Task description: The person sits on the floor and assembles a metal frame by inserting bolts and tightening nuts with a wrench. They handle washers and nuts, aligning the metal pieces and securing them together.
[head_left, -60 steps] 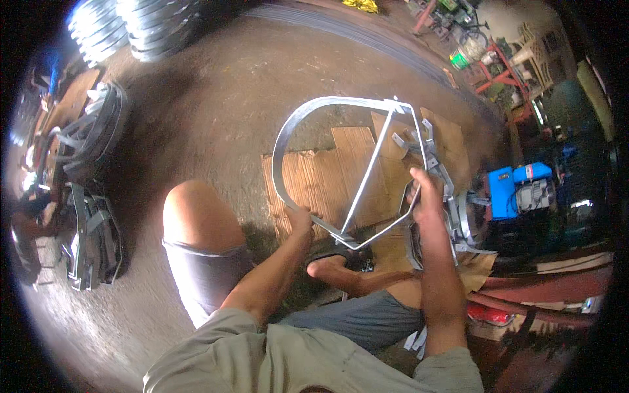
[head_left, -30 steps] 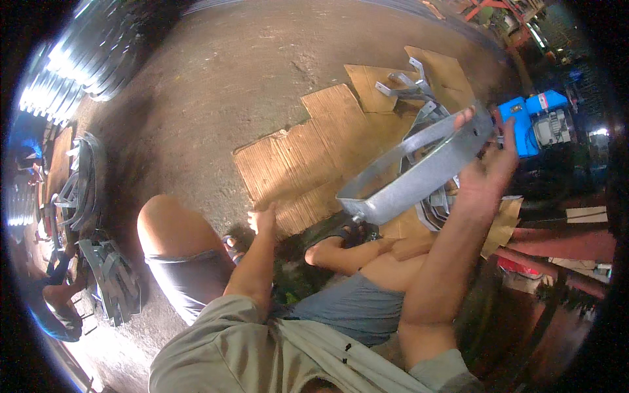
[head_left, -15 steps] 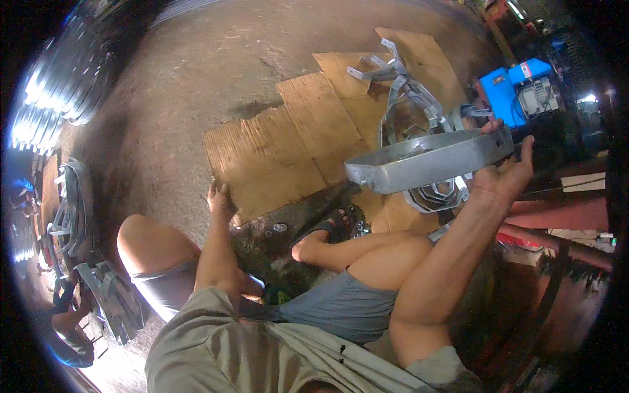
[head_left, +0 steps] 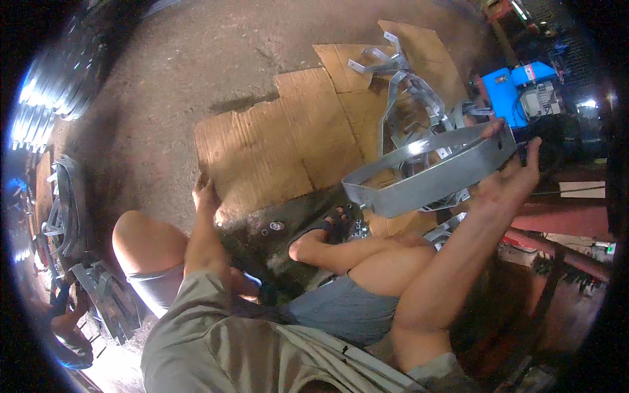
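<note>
My right grip [head_left: 506, 178] is closed on the right end of a grey metal frame [head_left: 436, 182], made of a broad, flat band bent into a loop. Part of the band hides some of my fingers; 1 finger sticks up free at the right. I hold the frame above the right part of the cardboard [head_left: 262, 145], in front of the metal brackets [head_left: 398, 63], whose near parts it covers.

The frame's long axis slants from near left to far right. Its narrow end points left, with a small knob at the near corner, and the held end points right, toward the near side of the blue machine [head_left: 503, 98]. The broad outer face of the band is turned toward me, and the loop's opening tips upward.

My left grip [head_left: 205, 192] is at the cardboard's near left edge; its fingertips are hard to make out, so I cannot tell how far it is open or whether it pinches the sheet. At the far left, shiny metal coils [head_left: 62, 82] blur and darken into the rim, their outer side cut off.
</note>
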